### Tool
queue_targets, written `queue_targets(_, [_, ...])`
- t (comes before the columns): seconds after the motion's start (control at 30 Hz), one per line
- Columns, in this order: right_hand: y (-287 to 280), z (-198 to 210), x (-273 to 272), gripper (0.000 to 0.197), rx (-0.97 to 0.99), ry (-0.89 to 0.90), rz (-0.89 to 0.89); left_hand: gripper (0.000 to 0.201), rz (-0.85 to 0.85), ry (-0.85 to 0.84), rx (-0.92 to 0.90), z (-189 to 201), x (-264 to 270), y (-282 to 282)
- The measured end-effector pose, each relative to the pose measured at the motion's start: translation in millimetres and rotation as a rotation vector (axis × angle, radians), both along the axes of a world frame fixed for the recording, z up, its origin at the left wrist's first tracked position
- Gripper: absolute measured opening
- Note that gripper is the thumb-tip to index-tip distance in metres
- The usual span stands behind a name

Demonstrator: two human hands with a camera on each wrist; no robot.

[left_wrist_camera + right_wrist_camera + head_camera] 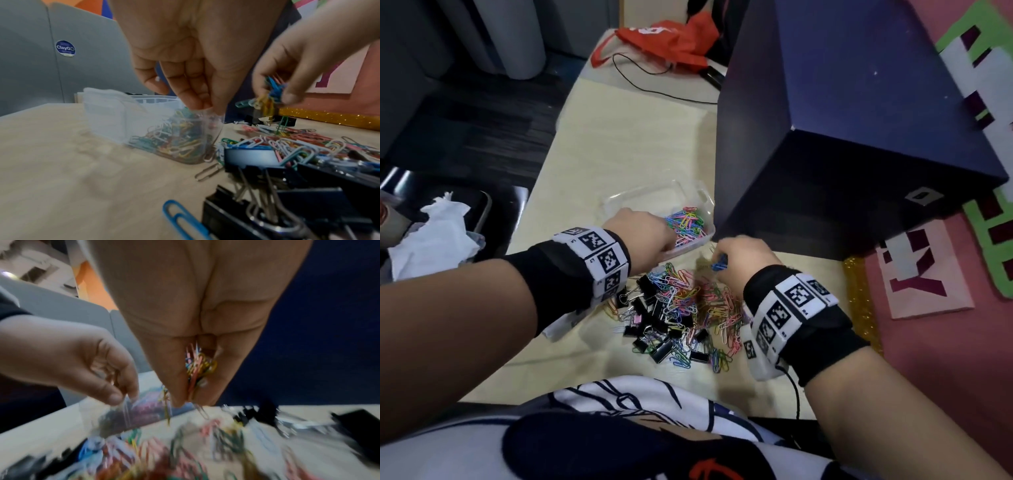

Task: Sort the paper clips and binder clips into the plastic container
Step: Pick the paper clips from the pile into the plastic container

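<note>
A clear plastic container (654, 198) stands on the pale table, with coloured paper clips (688, 222) filling its right compartment. My left hand (650, 233) pinches the container's near rim (205, 113) between thumb and fingers. Just to the right, my right hand (726, 260) hangs above the table and grips a bunch of coloured paper clips (271, 94), which dangle from its fingertips (199, 373). Below both hands lies a mixed pile (681, 311) of coloured paper clips and black binder clips (287, 203). The container's left compartment is partly hidden by my left hand.
A large dark blue box (842, 137) stands right next to the container on its right. An orange bag (664, 41) and a black cable (647, 82) lie at the table's far end. A gold glitter strip (859, 301) and pink board border the right; crumpled white tissue (431, 233) lies left.
</note>
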State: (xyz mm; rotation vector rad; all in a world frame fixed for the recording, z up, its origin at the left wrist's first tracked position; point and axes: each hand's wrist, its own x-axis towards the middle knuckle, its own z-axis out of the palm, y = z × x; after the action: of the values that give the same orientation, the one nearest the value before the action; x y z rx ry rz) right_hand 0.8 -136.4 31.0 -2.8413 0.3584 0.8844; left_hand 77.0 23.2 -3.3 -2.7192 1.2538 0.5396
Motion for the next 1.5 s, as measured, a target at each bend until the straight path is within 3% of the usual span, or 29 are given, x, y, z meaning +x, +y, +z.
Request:
queue_targets(0.13, [15,5,19,0.022,0.125,-0.236,-0.006,0.022,0.034,0.027,-0.063,6,3,6])
queue_targets(0.23, [26,4,28,0.031,0.204,-0.337,-0.045,0.026,0.145,-0.023,-0.151,8,9,13])
queue_targets(0.33, [26,4,27,0.045,0.193,-0.294,-0.059,0.026,0.169,-0.057,-0.206,7,12,20])
queue_targets(0.47, [11,-9,15,0.028,0.116,-0.196,-0.09,0.04,0.021,-0.062,-0.216,-3,5,18])
queue_targets(0.57, [-1,-26,0,0.032,0.048,-0.074,-0.083,0.049,-0.072,-0.051,-0.108,-11,-2,12])
queue_targets(0.73, [-6,-58,-41,0.055,0.12,-0.139,0.008,0.046,-0.03,-0.14,0.002,-12,-4,11])
queue_targets(0.93, [-19,-61,-64,0.045,0.095,-0.191,-0.026,0.038,-0.034,-0.207,-0.089,1,-17,2])
queue_targets(1.03, [-26,-56,-66,0.04,0.08,-0.269,-0.107,0.034,-0.162,-0.152,-0.103,8,-32,-11])
queue_targets(1.13, [-29,-54,-73,0.052,0.052,-0.236,-0.174,0.033,-0.287,-0.054,-0.036,6,-47,-22])
queue_targets(1.2, [-30,-54,-79,0.06,0.045,-0.171,-0.15,0.033,-0.301,0.0,0.04,1,-54,-26])
queue_targets(1.3, [-32,-54,-83,0.056,0.06,-0.134,-0.15,0.036,-0.292,0.037,0.136,-4,-60,-30])
queue_targets(1.4, [-38,-52,-84,0.053,0.061,-0.151,-0.22,0.036,-0.287,0.006,0.137,-6,-62,-33])
queue_targets(1.5, [-39,-51,-80,0.054,0.076,-0.16,-0.181,0.035,-0.298,-0.029,0.113,-5,-66,-37])
